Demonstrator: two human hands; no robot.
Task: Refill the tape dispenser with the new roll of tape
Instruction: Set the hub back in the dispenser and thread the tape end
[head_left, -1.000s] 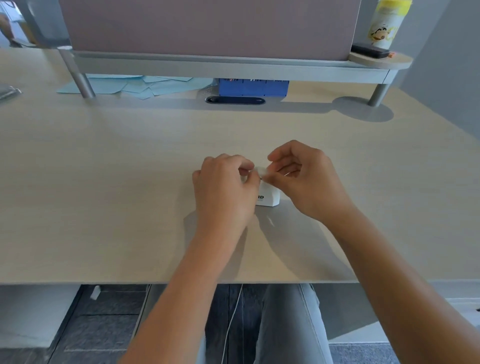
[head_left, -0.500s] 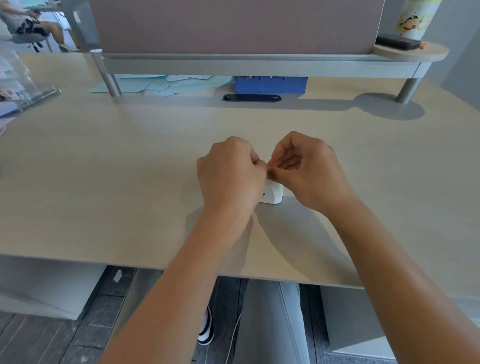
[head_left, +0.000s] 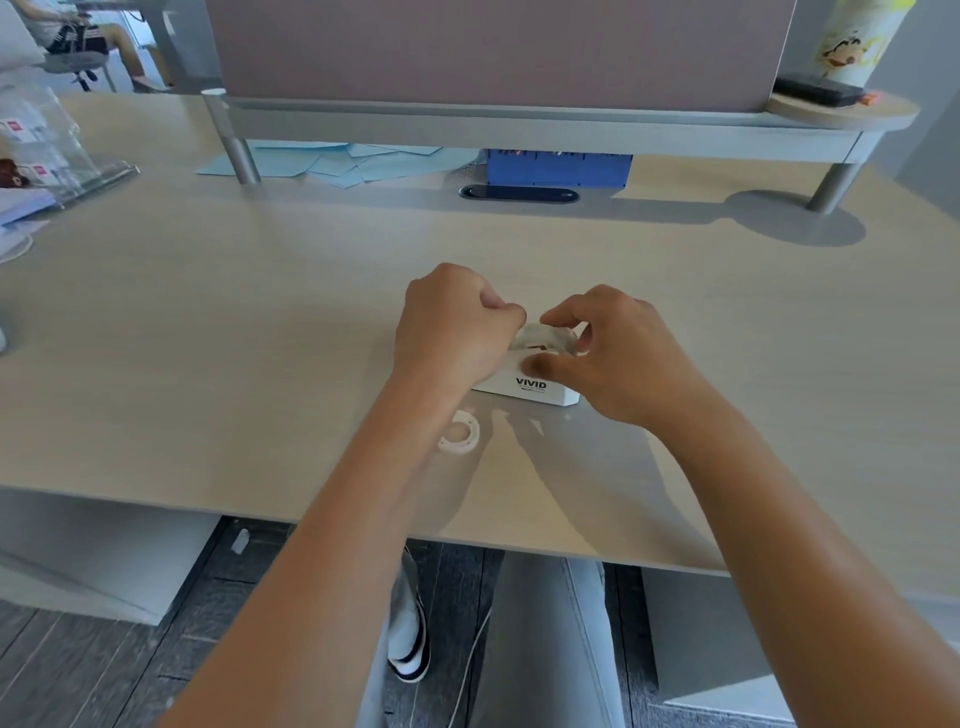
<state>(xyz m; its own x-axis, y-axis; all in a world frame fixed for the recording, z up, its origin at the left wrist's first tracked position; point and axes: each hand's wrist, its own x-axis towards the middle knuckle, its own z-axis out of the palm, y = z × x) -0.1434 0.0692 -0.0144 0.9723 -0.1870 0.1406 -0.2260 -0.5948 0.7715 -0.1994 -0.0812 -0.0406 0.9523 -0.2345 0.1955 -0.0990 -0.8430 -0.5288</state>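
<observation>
- Surface: pale wood-grain desk (head_left: 260, 322), with a grey raised shelf (head_left: 519, 130) across the upper frame and blue papers (head_left: 337, 163) and a blue box (head_left: 558, 169) beneath it.
- Change: a white ring-shaped core (head_left: 458, 439), hidden half a second ago, now lies on the desk below the left wrist.
- White tape dispenser (head_left: 530, 387), marked VIVID, stands at frame centre; a translucent tape roll (head_left: 545, 338) sits on top.
- Left hand (head_left: 452, 332) is clenched against the dispenser's left end; right hand (head_left: 618, 353) pinches the roll.
</observation>
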